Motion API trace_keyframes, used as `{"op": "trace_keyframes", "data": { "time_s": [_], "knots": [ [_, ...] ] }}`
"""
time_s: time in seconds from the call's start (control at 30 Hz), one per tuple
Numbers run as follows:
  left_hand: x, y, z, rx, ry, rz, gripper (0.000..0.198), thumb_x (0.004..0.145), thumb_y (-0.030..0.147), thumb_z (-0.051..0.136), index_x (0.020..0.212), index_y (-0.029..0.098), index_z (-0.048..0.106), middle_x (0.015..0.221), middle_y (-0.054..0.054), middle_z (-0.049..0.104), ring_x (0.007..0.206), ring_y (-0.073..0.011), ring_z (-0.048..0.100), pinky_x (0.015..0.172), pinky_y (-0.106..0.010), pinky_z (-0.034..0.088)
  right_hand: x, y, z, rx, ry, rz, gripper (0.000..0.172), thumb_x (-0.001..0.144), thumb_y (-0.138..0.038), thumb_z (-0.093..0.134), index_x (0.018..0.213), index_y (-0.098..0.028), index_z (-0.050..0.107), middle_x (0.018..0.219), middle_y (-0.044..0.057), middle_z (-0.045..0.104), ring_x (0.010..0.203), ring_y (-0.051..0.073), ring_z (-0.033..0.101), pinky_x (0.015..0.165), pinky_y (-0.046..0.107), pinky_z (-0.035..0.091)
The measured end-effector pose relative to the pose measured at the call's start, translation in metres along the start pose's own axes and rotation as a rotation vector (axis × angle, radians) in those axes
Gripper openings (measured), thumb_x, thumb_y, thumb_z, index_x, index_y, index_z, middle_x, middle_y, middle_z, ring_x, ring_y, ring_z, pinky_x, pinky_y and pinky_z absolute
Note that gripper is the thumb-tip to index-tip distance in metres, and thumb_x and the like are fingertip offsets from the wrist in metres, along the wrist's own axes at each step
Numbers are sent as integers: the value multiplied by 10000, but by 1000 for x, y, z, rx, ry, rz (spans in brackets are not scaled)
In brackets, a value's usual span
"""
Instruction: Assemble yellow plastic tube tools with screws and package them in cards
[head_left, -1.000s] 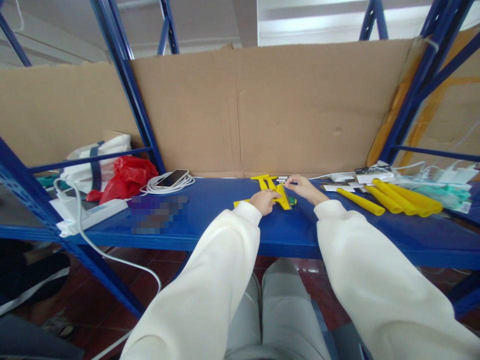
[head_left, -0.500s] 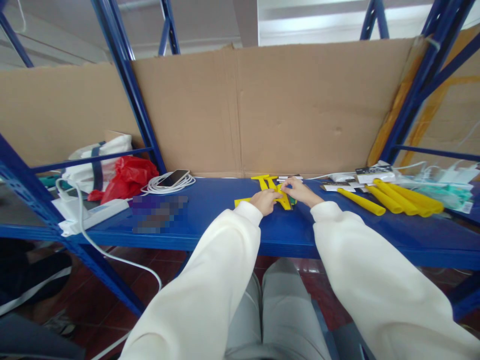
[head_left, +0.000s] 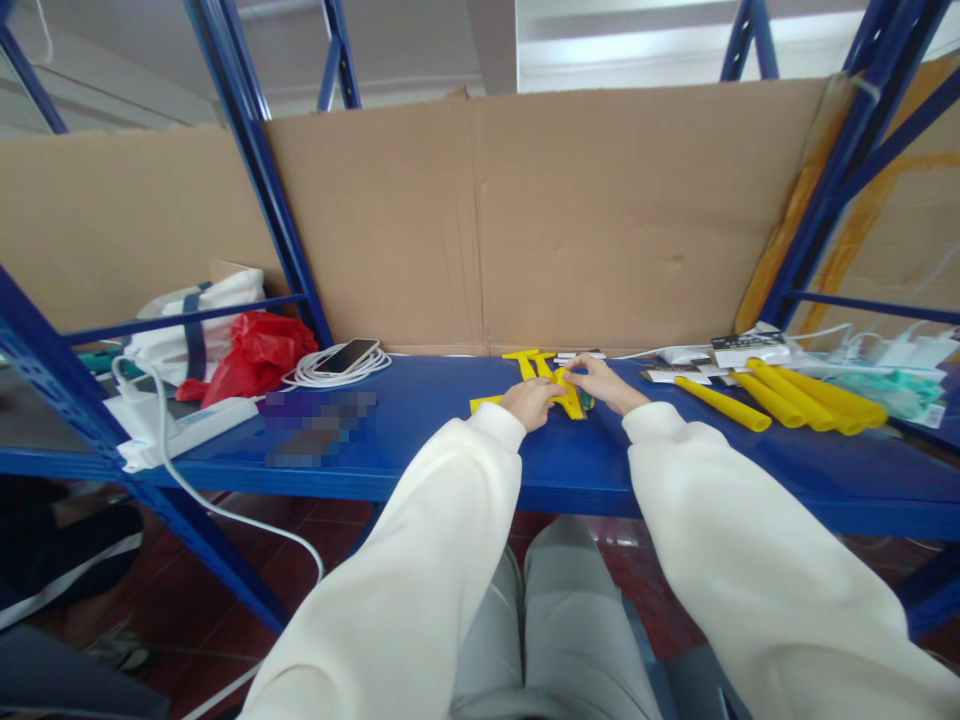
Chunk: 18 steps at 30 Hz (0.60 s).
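As it seems, left hand (head_left: 529, 402) clasps yellow tool (head_left: 574, 404).

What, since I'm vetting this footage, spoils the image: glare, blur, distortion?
Head view: bright, washed-out patch at top; reflection on the red floor; wide-lens look, blue posts splaying outward; pixelated block over the blue shelf; fine detail at left hand, right hand and yellow piece soft.
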<state>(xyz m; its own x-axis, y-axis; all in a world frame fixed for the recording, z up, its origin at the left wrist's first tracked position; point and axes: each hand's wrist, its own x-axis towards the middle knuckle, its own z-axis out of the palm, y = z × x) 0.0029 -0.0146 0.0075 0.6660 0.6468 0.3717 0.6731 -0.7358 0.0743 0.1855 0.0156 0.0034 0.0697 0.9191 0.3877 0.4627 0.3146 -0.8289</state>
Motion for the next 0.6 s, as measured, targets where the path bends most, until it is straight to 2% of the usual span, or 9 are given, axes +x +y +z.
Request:
{"op": "trace_keyframes", "data": {
  "time_s": [0.13,0.3,0.43,0.6],
  "knots": [
    [4,-5,3,-73,62,-24,374,889,69,559,1218,164,710,1224,-128,709,1154,-255,671,1037,-368,511,-2,-6,-2,163,79,63,137,767,-144,651,856,-209,570,910,4,671,890,146,632,851,289,517],
    [6,-10,4,-93,94,-54,376,874,61,566,1212,167,690,1216,-114,713,1154,-235,669,1048,-348,509,-10,-15,-5,401,-143,256,294,735,-68,673,977,-203,577,736,-8,669,663,139,631,614,237,494],
    [3,-6,1,-80,86,-82,417,887,87,565,1287,181,634,1279,-108,689,1180,-233,659,1041,-342,513,-15,-20,-5,448,-198,237,412,692,-19,678,1052,-193,580,720,-17,684,625,130,633,564,216,476],
    [-2,5,-5,3,41,-235,613,930,149,539,1528,197,411,1431,-137,598,1249,-260,634,1031,-368,519,-18,-22,-4,381,-188,171,490,708,-45,666,1173,-161,564,593,-78,595,513,106,546,490,202,419]
  ]
}}
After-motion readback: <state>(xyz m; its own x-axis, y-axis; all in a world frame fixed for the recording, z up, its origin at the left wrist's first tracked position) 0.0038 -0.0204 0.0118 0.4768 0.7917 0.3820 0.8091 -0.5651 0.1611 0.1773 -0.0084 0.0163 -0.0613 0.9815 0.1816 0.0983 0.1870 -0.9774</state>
